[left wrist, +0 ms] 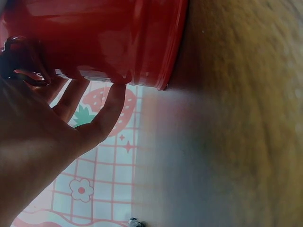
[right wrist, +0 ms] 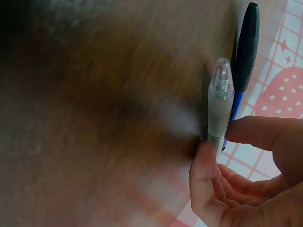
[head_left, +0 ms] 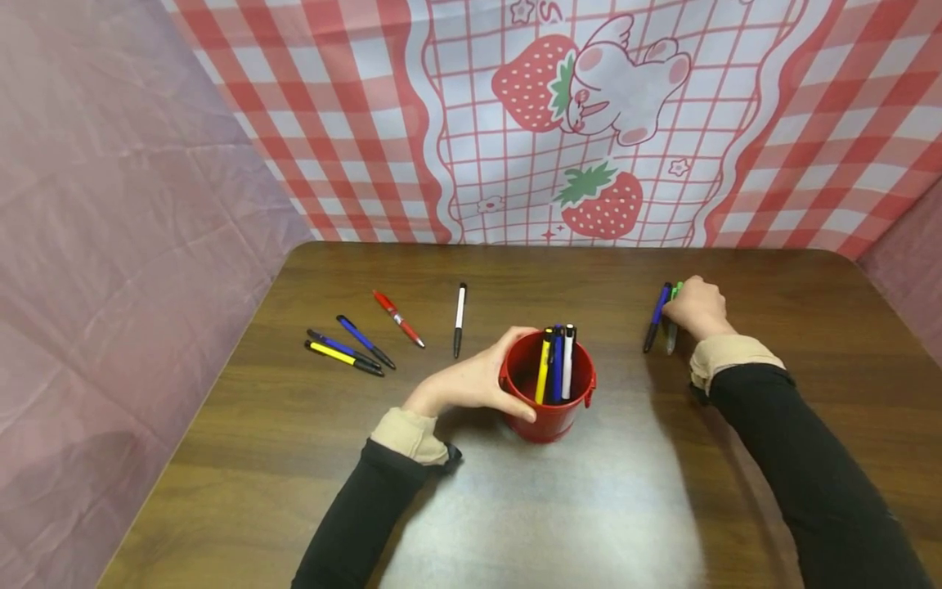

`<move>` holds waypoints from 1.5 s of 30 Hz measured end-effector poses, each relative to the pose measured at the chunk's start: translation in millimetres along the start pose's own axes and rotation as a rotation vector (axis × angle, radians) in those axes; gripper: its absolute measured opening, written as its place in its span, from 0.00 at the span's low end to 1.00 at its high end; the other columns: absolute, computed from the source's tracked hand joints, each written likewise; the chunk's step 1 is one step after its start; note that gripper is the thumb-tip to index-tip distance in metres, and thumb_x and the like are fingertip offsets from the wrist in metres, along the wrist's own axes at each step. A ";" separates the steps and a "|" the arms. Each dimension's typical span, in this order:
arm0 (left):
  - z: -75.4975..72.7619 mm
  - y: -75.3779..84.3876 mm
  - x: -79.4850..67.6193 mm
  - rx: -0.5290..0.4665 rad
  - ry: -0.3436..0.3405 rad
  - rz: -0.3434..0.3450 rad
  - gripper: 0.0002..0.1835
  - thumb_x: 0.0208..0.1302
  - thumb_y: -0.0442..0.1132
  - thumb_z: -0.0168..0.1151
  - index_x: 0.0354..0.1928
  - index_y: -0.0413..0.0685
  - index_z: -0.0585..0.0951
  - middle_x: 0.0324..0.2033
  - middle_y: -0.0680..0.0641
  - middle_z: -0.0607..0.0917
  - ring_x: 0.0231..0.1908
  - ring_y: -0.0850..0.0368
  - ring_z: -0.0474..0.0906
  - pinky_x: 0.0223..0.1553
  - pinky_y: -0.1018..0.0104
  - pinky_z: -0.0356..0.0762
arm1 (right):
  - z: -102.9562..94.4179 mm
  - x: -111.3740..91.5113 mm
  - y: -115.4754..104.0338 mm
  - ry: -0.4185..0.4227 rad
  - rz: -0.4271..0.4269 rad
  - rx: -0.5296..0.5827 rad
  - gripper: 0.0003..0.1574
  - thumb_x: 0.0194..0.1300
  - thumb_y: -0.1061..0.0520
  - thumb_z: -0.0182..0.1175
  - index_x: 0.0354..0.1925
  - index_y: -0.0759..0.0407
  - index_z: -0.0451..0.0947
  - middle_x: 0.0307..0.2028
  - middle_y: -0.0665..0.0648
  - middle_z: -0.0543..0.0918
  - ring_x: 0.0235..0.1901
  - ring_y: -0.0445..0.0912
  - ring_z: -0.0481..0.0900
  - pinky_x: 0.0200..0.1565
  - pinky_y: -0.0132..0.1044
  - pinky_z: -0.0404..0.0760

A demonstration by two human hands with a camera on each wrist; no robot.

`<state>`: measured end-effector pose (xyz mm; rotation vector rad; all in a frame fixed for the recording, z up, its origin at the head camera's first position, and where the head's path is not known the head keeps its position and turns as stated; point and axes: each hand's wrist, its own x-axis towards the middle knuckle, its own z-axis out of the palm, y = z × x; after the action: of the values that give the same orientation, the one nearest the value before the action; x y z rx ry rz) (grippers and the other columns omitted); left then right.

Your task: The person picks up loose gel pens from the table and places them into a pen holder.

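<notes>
My left hand (head_left: 474,379) holds the side of a small red bucket (head_left: 548,424), which stands upright on the table. A yellow pen (head_left: 544,372), a blue pen (head_left: 557,368) and a white pen (head_left: 568,364) lean inside it. In the left wrist view, fingers (left wrist: 111,111) curl against the bucket's wall (left wrist: 94,38). Over at the right, my right hand (head_left: 695,307) pinches a green pen with a clear barrel end (head_left: 671,339); the right wrist view shows its clear tip (right wrist: 220,94) between thumb and fingers. Right beside it lies a blue pen with a black end (head_left: 657,317).
Left of the bucket lie a white pen (head_left: 459,319), a red pen (head_left: 398,318), two blue pens, one of them nearer the bucket (head_left: 364,339), and a yellow pen (head_left: 342,357). A red-checked cloth (head_left: 353,123) hangs behind the wooden table (head_left: 243,458).
</notes>
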<state>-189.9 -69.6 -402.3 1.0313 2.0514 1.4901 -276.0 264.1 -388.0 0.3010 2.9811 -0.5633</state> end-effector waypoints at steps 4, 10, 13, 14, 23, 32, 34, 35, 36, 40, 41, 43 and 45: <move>-0.5 0.1 0.3 0.002 0.000 -0.004 0.50 0.38 0.36 0.76 0.62 0.54 0.54 0.57 0.54 0.68 0.57 0.63 0.65 0.57 0.67 0.66 | -0.1 0.3 2.6 -0.007 0.003 0.007 0.33 0.51 0.56 0.52 0.45 0.84 0.59 0.41 0.86 0.68 0.43 0.75 0.68 0.45 0.60 0.71; -0.1 -0.4 -0.1 0.008 0.000 -0.012 0.50 0.38 0.38 0.76 0.62 0.55 0.54 0.56 0.54 0.68 0.56 0.63 0.65 0.57 0.68 0.67 | 1.6 0.3 6.4 -0.019 -0.012 0.003 0.35 0.52 0.56 0.52 0.46 0.86 0.59 0.42 0.87 0.67 0.45 0.75 0.66 0.48 0.61 0.67; 0.5 -0.4 -0.5 0.007 0.001 -0.012 0.50 0.38 0.38 0.76 0.62 0.55 0.54 0.56 0.54 0.68 0.56 0.63 0.65 0.57 0.68 0.67 | 2.5 -0.5 8.3 -0.026 -0.011 0.008 0.36 0.52 0.55 0.52 0.47 0.86 0.58 0.42 0.86 0.67 0.44 0.76 0.65 0.47 0.61 0.67; 0.7 -0.5 -0.5 0.006 0.001 -0.010 0.50 0.38 0.38 0.76 0.62 0.55 0.54 0.56 0.54 0.68 0.56 0.63 0.65 0.57 0.68 0.67 | 2.8 -0.7 9.1 -0.028 -0.010 0.009 0.37 0.53 0.54 0.53 0.47 0.86 0.57 0.42 0.86 0.67 0.44 0.76 0.65 0.47 0.61 0.68; 1.9 -0.5 -1.4 0.004 0.010 -0.009 0.50 0.38 0.37 0.76 0.62 0.54 0.55 0.56 0.54 0.69 0.56 0.63 0.65 0.57 0.68 0.67 | 7.0 -4.5 17.5 0.033 -0.035 0.061 0.21 0.51 0.51 0.58 0.27 0.69 0.66 0.24 0.67 0.71 0.32 0.64 0.71 0.31 0.52 0.72; 1.3 -1.0 -0.4 0.010 0.006 -0.020 0.49 0.39 0.39 0.76 0.62 0.55 0.54 0.56 0.55 0.68 0.56 0.63 0.65 0.56 0.68 0.67 | 3.0 -11.9 18.4 0.059 -0.067 0.126 0.28 0.53 0.52 0.55 0.45 0.73 0.67 0.37 0.74 0.74 0.40 0.69 0.71 0.39 0.57 0.71; 0.5 -1.1 -0.2 0.015 0.005 -0.022 0.49 0.39 0.39 0.76 0.62 0.56 0.54 0.56 0.55 0.68 0.56 0.63 0.65 0.56 0.68 0.68 | 0.7 -14.0 17.5 0.063 -0.063 0.132 0.32 0.55 0.52 0.53 0.50 0.75 0.64 0.41 0.76 0.73 0.43 0.71 0.70 0.42 0.59 0.70; 0.2 -0.9 -0.2 0.015 0.004 -0.020 0.49 0.39 0.38 0.75 0.62 0.56 0.54 0.56 0.55 0.68 0.56 0.63 0.64 0.56 0.68 0.68 | -0.6 -15.0 17.4 0.064 -0.061 0.137 0.33 0.56 0.51 0.52 0.51 0.76 0.63 0.42 0.77 0.73 0.44 0.71 0.69 0.43 0.59 0.70; 0.1 -0.7 -0.3 0.018 0.002 -0.021 0.49 0.39 0.38 0.75 0.62 0.56 0.54 0.56 0.55 0.68 0.56 0.63 0.64 0.56 0.68 0.68 | -1.9 -15.9 17.6 0.065 -0.060 0.141 0.34 0.56 0.51 0.51 0.52 0.76 0.62 0.42 0.77 0.72 0.45 0.72 0.69 0.44 0.60 0.69; -0.1 -0.1 -0.6 0.019 -0.002 -0.020 0.50 0.39 0.38 0.76 0.63 0.56 0.54 0.57 0.55 0.68 0.57 0.63 0.64 0.57 0.68 0.67 | -6.4 -21.0 18.7 0.062 -0.065 0.157 0.35 0.58 0.51 0.49 0.54 0.77 0.60 0.42 0.75 0.72 0.45 0.70 0.69 0.43 0.59 0.70; 0.0 0.1 -0.7 0.019 -0.002 -0.018 0.50 0.39 0.38 0.75 0.63 0.56 0.54 0.57 0.55 0.68 0.57 0.63 0.64 0.57 0.68 0.67 | -7.5 -22.6 18.7 0.063 -0.069 0.164 0.35 0.59 0.51 0.49 0.55 0.76 0.59 0.41 0.74 0.72 0.44 0.69 0.69 0.42 0.58 0.70; 0.2 0.2 -0.7 0.016 -0.003 -0.017 0.50 0.39 0.38 0.75 0.63 0.56 0.54 0.57 0.55 0.68 0.57 0.63 0.64 0.57 0.68 0.67 | -9.5 -26.2 17.7 0.071 -0.077 0.180 0.35 0.59 0.51 0.49 0.56 0.76 0.58 0.41 0.72 0.72 0.43 0.67 0.70 0.41 0.56 0.71; 0.5 0.1 -0.6 0.014 -0.003 -0.014 0.50 0.39 0.38 0.75 0.63 0.56 0.54 0.57 0.54 0.68 0.57 0.63 0.64 0.57 0.67 0.67 | -11.3 -30.4 15.4 0.085 -0.087 0.202 0.36 0.60 0.51 0.49 0.56 0.76 0.57 0.41 0.71 0.73 0.42 0.65 0.71 0.40 0.55 0.71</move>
<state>-189.2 -69.7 -402.4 1.0213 2.0657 1.4688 -243.6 277.0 -379.1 0.2159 3.0341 -0.8863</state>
